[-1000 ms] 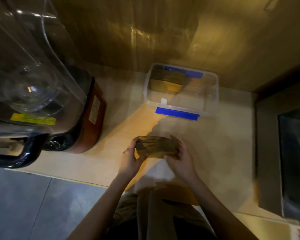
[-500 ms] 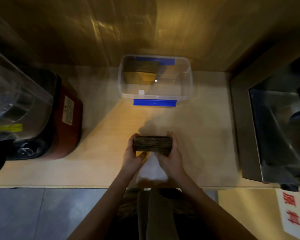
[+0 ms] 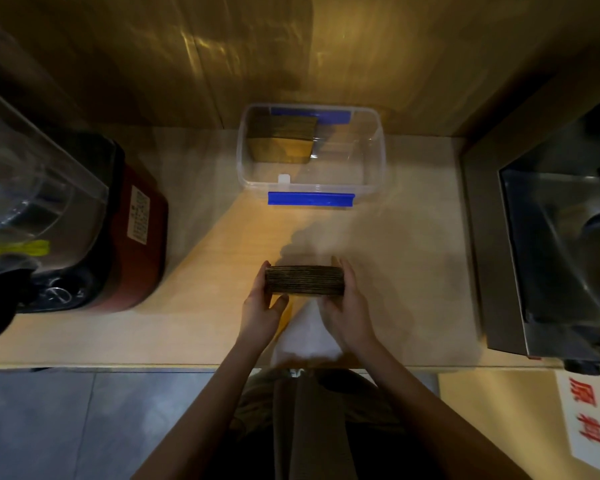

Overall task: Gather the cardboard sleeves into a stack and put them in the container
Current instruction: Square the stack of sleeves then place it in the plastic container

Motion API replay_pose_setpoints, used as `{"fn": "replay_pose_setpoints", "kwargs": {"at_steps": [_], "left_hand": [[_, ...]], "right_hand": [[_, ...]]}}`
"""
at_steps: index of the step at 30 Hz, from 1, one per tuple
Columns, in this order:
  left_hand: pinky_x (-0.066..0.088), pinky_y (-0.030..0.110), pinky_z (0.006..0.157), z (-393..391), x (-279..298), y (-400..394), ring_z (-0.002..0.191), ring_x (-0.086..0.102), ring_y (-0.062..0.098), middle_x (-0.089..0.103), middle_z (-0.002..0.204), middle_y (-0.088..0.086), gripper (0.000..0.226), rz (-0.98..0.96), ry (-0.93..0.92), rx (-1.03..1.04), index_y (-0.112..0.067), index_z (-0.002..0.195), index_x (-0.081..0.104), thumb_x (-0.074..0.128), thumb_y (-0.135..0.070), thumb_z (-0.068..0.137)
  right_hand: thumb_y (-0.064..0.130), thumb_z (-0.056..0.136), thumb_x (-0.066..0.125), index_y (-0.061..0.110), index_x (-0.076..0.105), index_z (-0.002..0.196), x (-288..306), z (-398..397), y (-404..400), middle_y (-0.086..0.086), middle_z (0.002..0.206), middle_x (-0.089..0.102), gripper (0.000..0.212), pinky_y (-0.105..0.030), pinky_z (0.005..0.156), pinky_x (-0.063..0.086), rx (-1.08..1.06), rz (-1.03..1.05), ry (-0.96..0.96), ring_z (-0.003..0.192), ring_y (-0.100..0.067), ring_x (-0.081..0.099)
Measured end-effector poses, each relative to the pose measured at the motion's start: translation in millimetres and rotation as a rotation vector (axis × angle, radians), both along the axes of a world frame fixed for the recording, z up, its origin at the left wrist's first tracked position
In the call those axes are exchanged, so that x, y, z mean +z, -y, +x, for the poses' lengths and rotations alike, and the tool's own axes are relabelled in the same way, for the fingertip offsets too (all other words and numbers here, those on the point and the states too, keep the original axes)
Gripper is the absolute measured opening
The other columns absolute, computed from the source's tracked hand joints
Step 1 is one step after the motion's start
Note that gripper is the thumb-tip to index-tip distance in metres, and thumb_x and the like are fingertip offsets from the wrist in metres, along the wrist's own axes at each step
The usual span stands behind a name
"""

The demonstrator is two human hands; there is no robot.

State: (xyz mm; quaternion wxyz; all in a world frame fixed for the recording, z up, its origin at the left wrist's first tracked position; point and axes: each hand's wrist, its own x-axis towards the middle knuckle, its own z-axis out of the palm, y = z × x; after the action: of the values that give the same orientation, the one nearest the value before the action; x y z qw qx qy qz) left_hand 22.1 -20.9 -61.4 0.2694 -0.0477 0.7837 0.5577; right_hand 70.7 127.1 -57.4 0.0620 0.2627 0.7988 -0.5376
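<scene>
A stack of brown cardboard sleeves [image 3: 304, 280] stands on edge on the counter's front middle. My left hand [image 3: 262, 306] presses its left end and my right hand [image 3: 347, 303] its right end, so both hold it between them. Behind it, by the wall, stands a clear plastic container [image 3: 374, 157] with blue clips. Another stack of sleeves [image 3: 280, 138] is inside the container's left part.
A blender with a clear jar and a red base [image 3: 132, 233] fills the counter's left side. A steel machine [image 3: 548, 244] stands at the right. A white sheet [image 3: 309, 330] lies under my wrists at the counter's front edge [image 3: 118, 367].
The view has swung so the container and stack sit more centred. The stack has been squared up from tilted to level between my hands, which stay on it.
</scene>
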Motion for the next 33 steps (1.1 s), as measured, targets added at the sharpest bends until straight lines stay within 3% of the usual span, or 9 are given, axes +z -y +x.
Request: {"fn": "replay_pose_setpoints", "kwargs": {"at_steps": [3,8,12,17,21,26,30,33], "left_hand": [[0.041,0.036,0.105,-1,0,1,0.124,0.049,0.018,0.049,0.135,0.01,0.074,0.005,0.014,-0.01,-0.017,0.143,0.018,0.055,0.001,0.082],[0.04,0.029,0.102,-1,2,-3,0.123,0.047,0.016,0.047,0.137,0.009,0.072,-0.005,-0.004,-0.03,-0.018,0.143,0.016,0.053,0.0,0.084],[0.037,0.021,0.099,-2,3,0,0.125,0.046,0.02,0.046,0.139,0.013,0.067,-0.075,-0.057,-0.045,-0.016,0.142,0.021,0.053,-0.002,0.084],[0.036,0.01,0.091,-1,6,-4,0.122,0.047,0.017,0.046,0.138,0.012,0.068,-0.083,-0.132,-0.027,-0.018,0.142,0.023,0.054,-0.002,0.084],[0.04,0.017,0.093,-2,1,-1,0.121,0.052,0.022,0.053,0.132,0.011,0.063,-0.121,-0.163,-0.065,-0.018,0.136,0.033,0.06,-0.005,0.08],[0.042,0.027,0.095,-7,1,7,0.117,0.052,0.019,0.056,0.128,0.008,0.061,-0.156,-0.205,-0.13,-0.015,0.132,0.04,0.064,-0.007,0.077],[0.045,0.031,0.098,-15,2,13,0.115,0.054,0.018,0.059,0.124,0.007,0.056,-0.164,-0.206,-0.228,-0.017,0.13,0.044,0.064,-0.009,0.078],[0.047,0.036,0.097,-24,5,15,0.112,0.057,0.021,0.062,0.121,0.01,0.054,-0.207,-0.235,-0.285,-0.015,0.129,0.046,0.064,-0.011,0.078]], "right_hand": [[0.005,0.087,0.056,0.019,0.018,0.144,-1,1,-1,-0.009,0.139,0.049,0.07,-0.021,0.096,0.041,0.035,0.022,0.018,0.122,-0.017,0.05],[0.001,0.087,0.053,0.019,0.02,0.144,2,1,2,-0.007,0.137,0.05,0.068,-0.017,0.097,0.038,0.02,0.056,0.023,0.119,-0.006,0.046],[0.002,0.087,0.054,0.022,0.024,0.142,1,2,-1,-0.007,0.133,0.054,0.066,-0.032,0.102,0.045,-0.001,0.025,0.03,0.12,-0.017,0.053],[0.003,0.085,0.054,0.023,0.033,0.137,3,5,-6,-0.006,0.126,0.059,0.059,-0.037,0.096,0.051,-0.029,0.049,-0.011,0.111,-0.019,0.059],[0.006,0.085,0.055,0.022,0.038,0.13,2,6,-11,-0.009,0.114,0.065,0.051,-0.041,0.086,0.054,0.028,0.06,0.047,0.1,-0.025,0.063],[0.008,0.086,0.057,0.018,0.046,0.125,3,3,-12,-0.006,0.115,0.065,0.042,-0.033,0.085,0.052,0.033,0.107,0.028,0.103,-0.02,0.062],[0.01,0.085,0.059,0.018,0.047,0.126,3,-1,-16,-0.008,0.115,0.066,0.043,-0.037,0.087,0.053,0.075,0.132,0.066,0.103,-0.023,0.062],[0.011,0.083,0.062,0.017,0.046,0.126,8,-7,-24,-0.008,0.117,0.066,0.047,-0.033,0.089,0.051,0.136,0.143,0.083,0.107,-0.022,0.061]]}}
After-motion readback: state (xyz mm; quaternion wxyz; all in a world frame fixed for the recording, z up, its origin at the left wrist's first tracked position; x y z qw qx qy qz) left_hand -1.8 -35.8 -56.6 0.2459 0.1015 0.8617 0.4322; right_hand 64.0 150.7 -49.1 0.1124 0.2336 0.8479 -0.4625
